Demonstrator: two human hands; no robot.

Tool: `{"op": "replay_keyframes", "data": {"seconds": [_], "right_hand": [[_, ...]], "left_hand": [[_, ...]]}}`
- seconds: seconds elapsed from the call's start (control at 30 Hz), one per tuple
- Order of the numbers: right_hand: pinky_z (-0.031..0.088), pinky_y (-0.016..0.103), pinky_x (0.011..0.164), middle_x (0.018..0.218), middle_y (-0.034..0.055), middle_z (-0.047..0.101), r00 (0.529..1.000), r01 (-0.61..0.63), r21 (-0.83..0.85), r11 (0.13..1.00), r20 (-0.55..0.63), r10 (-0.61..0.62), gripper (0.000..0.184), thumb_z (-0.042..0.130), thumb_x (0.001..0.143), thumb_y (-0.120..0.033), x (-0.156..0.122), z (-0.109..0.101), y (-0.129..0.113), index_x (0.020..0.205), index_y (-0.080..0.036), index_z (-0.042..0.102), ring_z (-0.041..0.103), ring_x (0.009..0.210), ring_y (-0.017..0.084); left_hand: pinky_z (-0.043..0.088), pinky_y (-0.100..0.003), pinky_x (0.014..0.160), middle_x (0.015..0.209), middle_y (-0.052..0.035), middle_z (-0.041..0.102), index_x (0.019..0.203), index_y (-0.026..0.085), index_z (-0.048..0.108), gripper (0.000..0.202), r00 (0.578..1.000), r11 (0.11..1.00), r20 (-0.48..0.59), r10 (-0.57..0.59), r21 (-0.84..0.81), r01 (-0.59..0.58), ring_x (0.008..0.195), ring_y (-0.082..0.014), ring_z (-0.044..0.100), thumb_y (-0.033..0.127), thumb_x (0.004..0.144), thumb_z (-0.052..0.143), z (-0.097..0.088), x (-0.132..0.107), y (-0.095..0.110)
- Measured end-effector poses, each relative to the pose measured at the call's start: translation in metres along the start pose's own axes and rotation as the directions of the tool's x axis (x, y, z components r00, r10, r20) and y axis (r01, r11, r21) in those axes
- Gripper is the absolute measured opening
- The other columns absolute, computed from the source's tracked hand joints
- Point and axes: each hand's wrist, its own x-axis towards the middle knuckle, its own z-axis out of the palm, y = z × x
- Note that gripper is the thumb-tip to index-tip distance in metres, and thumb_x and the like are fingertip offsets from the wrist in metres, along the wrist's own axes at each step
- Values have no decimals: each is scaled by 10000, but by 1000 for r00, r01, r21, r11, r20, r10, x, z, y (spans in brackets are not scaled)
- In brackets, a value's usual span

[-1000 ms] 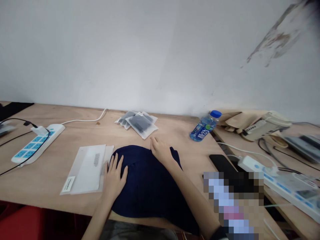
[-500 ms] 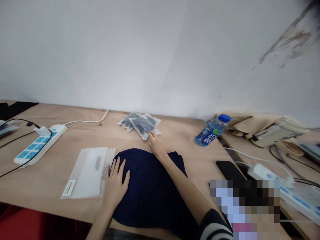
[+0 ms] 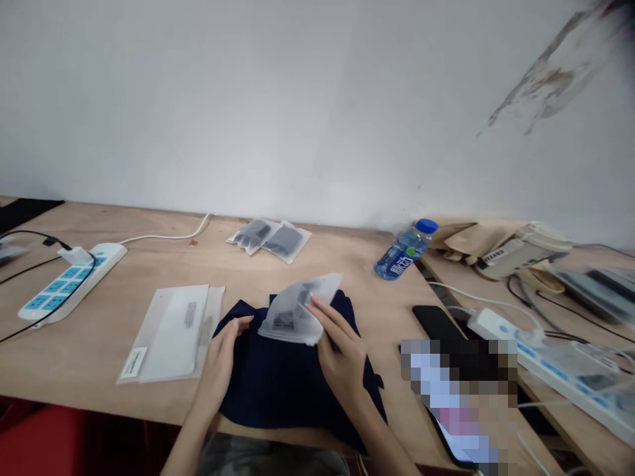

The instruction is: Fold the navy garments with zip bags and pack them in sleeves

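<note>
My right hand [image 3: 342, 347] grips a frosted zip bag [image 3: 292, 314] with something dark inside, held tilted above the navy cloth [image 3: 282, 380]. Its thumb and fingers close on the bag's right side. At the cloth's upper left, my left hand [image 3: 225, 354] pinches a raised fold of it. The cloth lies near the table's front edge, its outline now creased and uneven. Two more frosted bags [image 3: 286, 242] with dark contents overlap farther back, near the wall. Left of the cloth lies a flat, clear plastic bag [image 3: 171, 330] with a label and printed text.
On the left is a white power strip [image 3: 74, 284] with blue sockets and cables. A water bottle [image 3: 404, 251] leans at the right, beside beige bags [image 3: 526, 248]. Phones [image 3: 441, 330] and another power strip [image 3: 550, 370] sit at the right edge.
My right hand has taken one frosted bag from the pile and brought it back over the cloth. My left hand has gone from lying flat to pinching the cloth, lifting its edge.
</note>
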Motion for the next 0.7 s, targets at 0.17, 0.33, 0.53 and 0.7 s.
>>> {"op": "replay_keyframes", "data": {"seconds": [0.17, 0.33, 0.53, 0.7], "right_hand": [[532, 415, 986, 1295, 66, 642, 984, -178, 8, 984, 20, 177, 356, 525, 911, -153, -47, -24, -2, 1203, -280, 685, 625, 1170, 245], [499, 482, 1004, 1261, 89, 650, 938, -347, -28, 938, 13, 347, 320, 527, 899, -215, -81, -40, 16, 1178, -253, 680, 604, 1181, 260], [473, 489, 1030, 1184, 106, 690, 828, -559, 75, 826, -9, 561, 272, 496, 896, -301, -94, -52, 27, 998, -206, 730, 612, 1165, 272], [599, 397, 799, 1110, 91, 706, 494, -790, 371, 488, -86, 865, 466, 566, 864, -475, -83, -52, 42, 1241, -202, 557, 707, 964, 252]], "left_hand": [[480, -434, 1015, 1295, -81, 632, 1212, 244, 625, 433, 995, 999, 97, -10, 43, 6, 1200, -264, 594, 515, 946, 418, 10, -9, -2], [389, -509, 1081, 1376, -132, 544, 1361, 213, 514, 466, 962, 804, 132, 241, 528, -274, 1313, -309, 476, 418, 948, 444, 18, -1, -22], [462, -474, 964, 1177, -169, 648, 1285, 152, 578, 449, 946, 673, 122, 299, 676, -300, 1151, -316, 589, 403, 965, 386, 13, 38, -13], [522, -356, 740, 796, -54, 714, 1204, 194, 612, 404, 984, 859, 153, 88, 488, -153, 719, -217, 690, 435, 931, 436, 0, 53, 1]]}}
